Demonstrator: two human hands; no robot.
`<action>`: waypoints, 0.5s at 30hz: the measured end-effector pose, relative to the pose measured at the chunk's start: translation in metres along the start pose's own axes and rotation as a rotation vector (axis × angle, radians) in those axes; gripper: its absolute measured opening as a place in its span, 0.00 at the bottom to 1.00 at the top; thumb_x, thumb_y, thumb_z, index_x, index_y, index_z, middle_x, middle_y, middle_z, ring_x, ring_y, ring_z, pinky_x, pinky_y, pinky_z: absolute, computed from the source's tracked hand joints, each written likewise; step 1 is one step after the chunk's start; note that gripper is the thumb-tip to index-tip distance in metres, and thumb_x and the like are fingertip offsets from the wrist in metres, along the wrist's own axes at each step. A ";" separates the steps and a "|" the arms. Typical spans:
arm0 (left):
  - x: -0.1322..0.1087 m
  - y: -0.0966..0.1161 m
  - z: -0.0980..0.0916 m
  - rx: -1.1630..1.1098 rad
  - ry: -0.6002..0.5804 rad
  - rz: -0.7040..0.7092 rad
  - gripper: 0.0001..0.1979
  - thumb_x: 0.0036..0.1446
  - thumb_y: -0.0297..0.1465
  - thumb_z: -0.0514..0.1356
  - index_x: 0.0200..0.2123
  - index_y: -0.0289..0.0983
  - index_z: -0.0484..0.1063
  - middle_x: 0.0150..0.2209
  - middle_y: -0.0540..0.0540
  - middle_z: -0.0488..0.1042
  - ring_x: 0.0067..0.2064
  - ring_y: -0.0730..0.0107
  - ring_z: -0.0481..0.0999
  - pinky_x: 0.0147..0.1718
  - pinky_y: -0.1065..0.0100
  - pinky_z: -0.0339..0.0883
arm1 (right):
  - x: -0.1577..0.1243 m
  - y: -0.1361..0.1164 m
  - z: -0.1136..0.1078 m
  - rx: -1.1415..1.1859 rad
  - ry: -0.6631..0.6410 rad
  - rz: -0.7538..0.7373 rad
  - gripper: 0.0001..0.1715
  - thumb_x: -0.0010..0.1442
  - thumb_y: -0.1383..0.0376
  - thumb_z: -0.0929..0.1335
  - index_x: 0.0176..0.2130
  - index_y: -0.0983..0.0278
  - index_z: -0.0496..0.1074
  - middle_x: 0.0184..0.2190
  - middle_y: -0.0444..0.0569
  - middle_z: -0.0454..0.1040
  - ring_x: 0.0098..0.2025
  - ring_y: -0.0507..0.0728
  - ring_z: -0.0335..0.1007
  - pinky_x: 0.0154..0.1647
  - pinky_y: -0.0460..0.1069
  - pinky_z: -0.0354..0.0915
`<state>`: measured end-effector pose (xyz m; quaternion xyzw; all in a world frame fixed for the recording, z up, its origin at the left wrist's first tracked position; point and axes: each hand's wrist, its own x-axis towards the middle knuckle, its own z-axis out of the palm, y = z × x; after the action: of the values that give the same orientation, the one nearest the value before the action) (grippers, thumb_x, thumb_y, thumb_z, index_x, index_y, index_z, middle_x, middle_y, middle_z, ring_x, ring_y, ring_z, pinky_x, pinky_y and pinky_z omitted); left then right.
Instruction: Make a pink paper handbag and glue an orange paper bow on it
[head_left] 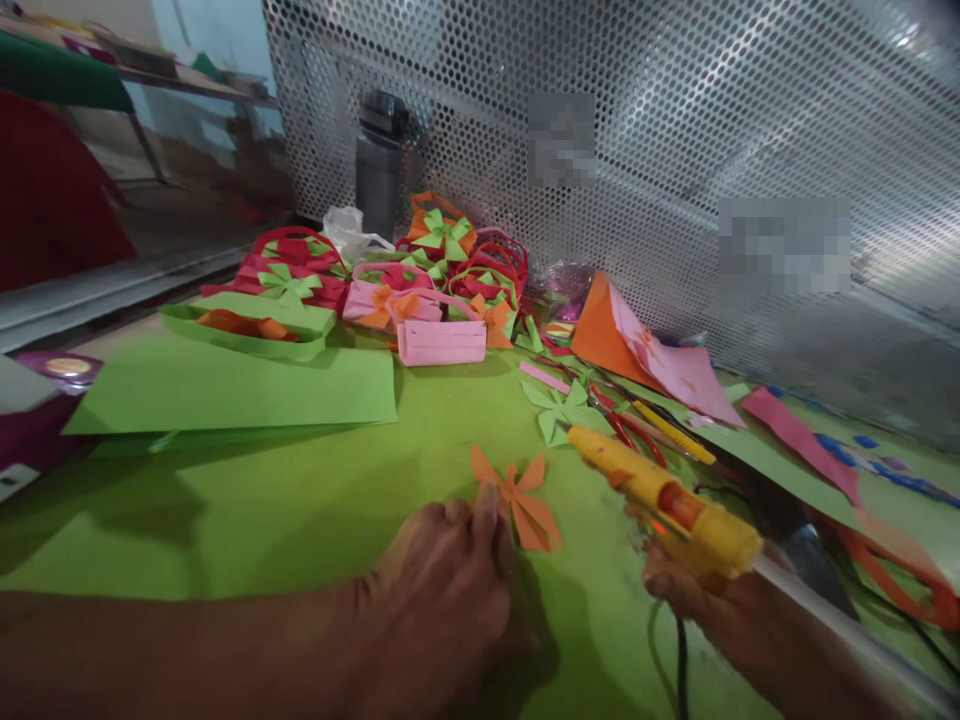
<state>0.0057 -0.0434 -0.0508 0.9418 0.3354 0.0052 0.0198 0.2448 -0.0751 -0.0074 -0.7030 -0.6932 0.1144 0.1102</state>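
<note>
My left hand (454, 575) is closed, its fingers curled, with the fingertips on the left side of an orange paper flower (534, 505) lying on the green tabletop (315, 520). Part of that flower is hidden behind the fingers. To its right, my right hand (701, 600) grips a yellow hot glue gun (645, 490), a glue stick (847, 610) sticking out of its back end. The gun's nozzle points left, near a light green paper flower (559, 410), and is apart from the orange flower. A dark cord (681, 660) hangs below the gun.
Small paper bags with bows (442, 340) are heaped at the back, before a dark bottle (377, 165) and a perforated metal panel (480, 90). Green paper sheets (247, 395) lie at left. Red-handled scissors (626, 425), a yellow cutter (675, 432) and paper scraps lie at right.
</note>
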 end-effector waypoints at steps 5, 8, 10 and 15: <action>0.004 0.002 -0.008 0.040 -0.079 -0.017 0.30 0.57 0.47 0.46 0.52 0.29 0.66 0.51 0.27 0.65 0.36 0.56 0.71 0.30 0.56 0.67 | 0.011 0.011 -0.018 -0.139 0.226 0.049 0.29 0.59 0.50 0.58 0.54 0.63 0.56 0.30 0.51 0.75 0.23 0.59 0.70 0.23 0.51 0.64; 0.006 0.003 -0.012 0.064 -0.126 -0.024 0.33 0.58 0.48 0.45 0.53 0.28 0.65 0.54 0.26 0.63 0.38 0.53 0.72 0.29 0.56 0.68 | 0.009 0.017 -0.014 -0.488 0.329 0.077 0.29 0.61 0.52 0.54 0.56 0.66 0.55 0.28 0.55 0.76 0.25 0.65 0.73 0.21 0.54 0.62; 0.007 0.002 -0.013 0.067 -0.134 -0.045 0.33 0.57 0.49 0.45 0.55 0.29 0.63 0.54 0.27 0.63 0.40 0.52 0.72 0.31 0.55 0.68 | 0.006 0.020 -0.007 -0.669 0.309 0.069 0.27 0.61 0.55 0.55 0.55 0.67 0.57 0.26 0.56 0.76 0.25 0.67 0.74 0.20 0.54 0.62; 0.007 0.001 -0.013 0.058 -0.138 -0.027 0.32 0.58 0.49 0.44 0.54 0.31 0.64 0.55 0.26 0.62 0.40 0.54 0.71 0.32 0.54 0.69 | 0.000 0.026 0.012 -0.756 0.202 0.060 0.21 0.62 0.60 0.56 0.53 0.64 0.59 0.35 0.54 0.78 0.28 0.63 0.75 0.19 0.52 0.64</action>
<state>0.0115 -0.0399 -0.0380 0.9356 0.3459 -0.0694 0.0158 0.2655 -0.0755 -0.0273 -0.7218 -0.6512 -0.2155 -0.0920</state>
